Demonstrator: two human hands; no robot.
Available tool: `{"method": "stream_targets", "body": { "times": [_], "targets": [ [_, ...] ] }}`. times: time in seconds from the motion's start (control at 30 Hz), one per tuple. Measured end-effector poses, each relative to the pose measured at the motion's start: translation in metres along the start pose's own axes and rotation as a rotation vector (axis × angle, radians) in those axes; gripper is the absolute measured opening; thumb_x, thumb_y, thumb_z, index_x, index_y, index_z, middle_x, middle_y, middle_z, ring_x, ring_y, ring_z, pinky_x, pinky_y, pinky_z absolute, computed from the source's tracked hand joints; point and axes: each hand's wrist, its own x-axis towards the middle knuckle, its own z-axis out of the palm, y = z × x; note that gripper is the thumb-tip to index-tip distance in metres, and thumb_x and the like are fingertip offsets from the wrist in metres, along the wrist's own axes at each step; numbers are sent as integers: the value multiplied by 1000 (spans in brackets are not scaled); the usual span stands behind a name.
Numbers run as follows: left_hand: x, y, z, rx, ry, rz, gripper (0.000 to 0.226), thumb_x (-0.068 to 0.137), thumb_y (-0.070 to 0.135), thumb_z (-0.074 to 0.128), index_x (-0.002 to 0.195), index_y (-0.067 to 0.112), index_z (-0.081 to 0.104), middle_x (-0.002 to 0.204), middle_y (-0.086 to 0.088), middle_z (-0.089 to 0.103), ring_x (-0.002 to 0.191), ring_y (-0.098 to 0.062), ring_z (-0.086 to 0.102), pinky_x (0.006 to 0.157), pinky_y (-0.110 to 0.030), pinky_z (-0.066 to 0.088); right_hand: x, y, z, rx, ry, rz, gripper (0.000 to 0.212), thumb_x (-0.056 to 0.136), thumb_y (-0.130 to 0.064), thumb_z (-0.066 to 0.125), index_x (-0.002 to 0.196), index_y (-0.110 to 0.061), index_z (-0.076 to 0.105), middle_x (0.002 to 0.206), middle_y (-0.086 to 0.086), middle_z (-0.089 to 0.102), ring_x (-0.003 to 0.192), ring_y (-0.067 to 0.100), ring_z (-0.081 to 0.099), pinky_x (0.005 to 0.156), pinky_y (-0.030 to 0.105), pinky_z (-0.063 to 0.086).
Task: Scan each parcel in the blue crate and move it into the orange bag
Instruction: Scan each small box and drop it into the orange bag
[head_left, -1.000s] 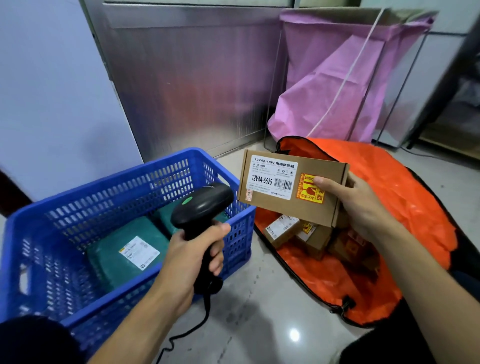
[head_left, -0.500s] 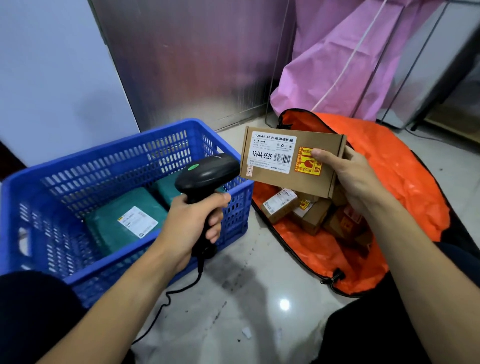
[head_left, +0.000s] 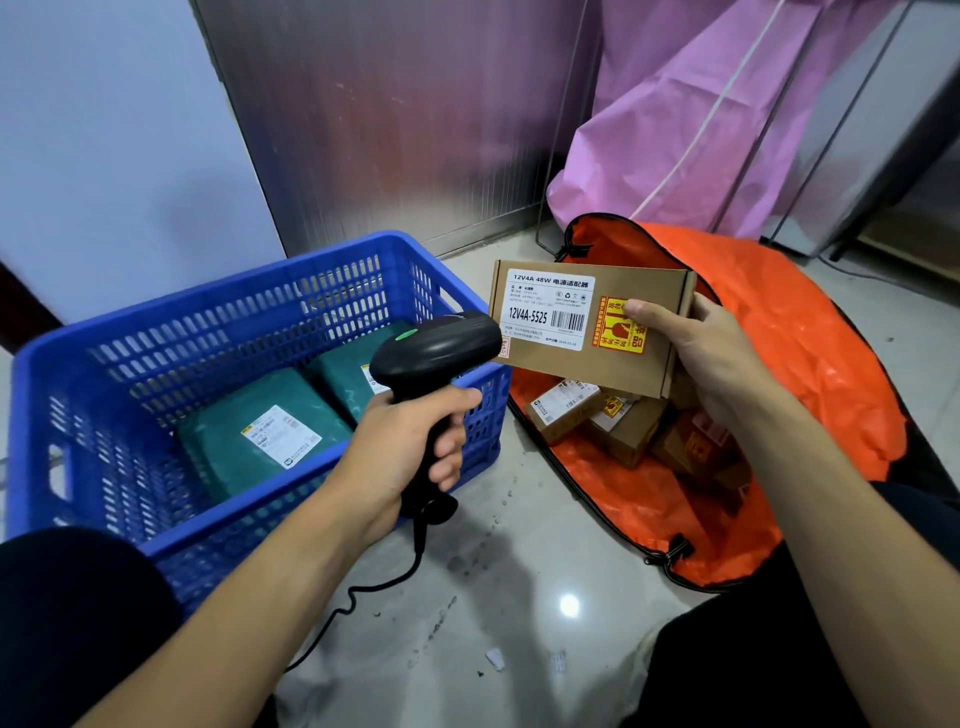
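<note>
Nearest to me, the person's two bare forearms reach out over a glossy floor (head_left: 498, 587) with a few scraps on it. A black cable (head_left: 363, 597) curls across the tiles up to the scanner (head_left: 434, 358). The left hand (head_left: 410, 447) has its fingers wrapped tight around the scanner's grip, thumb laid over the front, with the head aimed to the right at a box (head_left: 587, 327).

The right hand (head_left: 711, 358) holds that box in the air above the bag's opening, thumb pressed on its yellow sticker and the other fingers behind the right edge. The box's white barcode label faces the scanner, whose head sits just beside the box's lower left corner.

To the left stands the crate (head_left: 156, 343) with two green parcels (head_left: 260, 431) lying flat inside, each with a white label. To the right the bag (head_left: 810, 353) lies open on the floor, several brown boxes (head_left: 623, 431) piled inside it.

Further back are a pink cover (head_left: 691, 114) on a thin frame, a ribbed metal panel (head_left: 395, 119), and a pale wall (head_left: 104, 130) on the left.
</note>
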Motion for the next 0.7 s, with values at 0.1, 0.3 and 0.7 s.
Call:
{"method": "stream_targets", "body": {
  "times": [0.1,0.3,0.7],
  "targets": [
    [0,-2,1,24,12,-18,31,92,15,68,68,12,49,49,-3,35,36,-17,29,42,-24,30,-2,-1,1,14,10,0,45,82,-32,85,122,-21,68,105,0,80,94,20,78,80,44,63],
    [0,-3,2,35,-5,-26,33,92,15,69,67,13,48,50,-4,35,37,-18,29,44,-25,29,-4,-4,1,7,19,-2,42,84,-30,84,123,-22,68,105,-2,80,95,20,78,77,41,63],
    [-1,-4,3,49,-9,-28,34,92,15,68,65,15,48,51,-4,34,37,-17,29,44,-24,29,-3,-4,-1,-25,42,-1,47,81,-35,86,122,-22,68,106,0,80,95,20,78,80,43,63]
  ]
}}
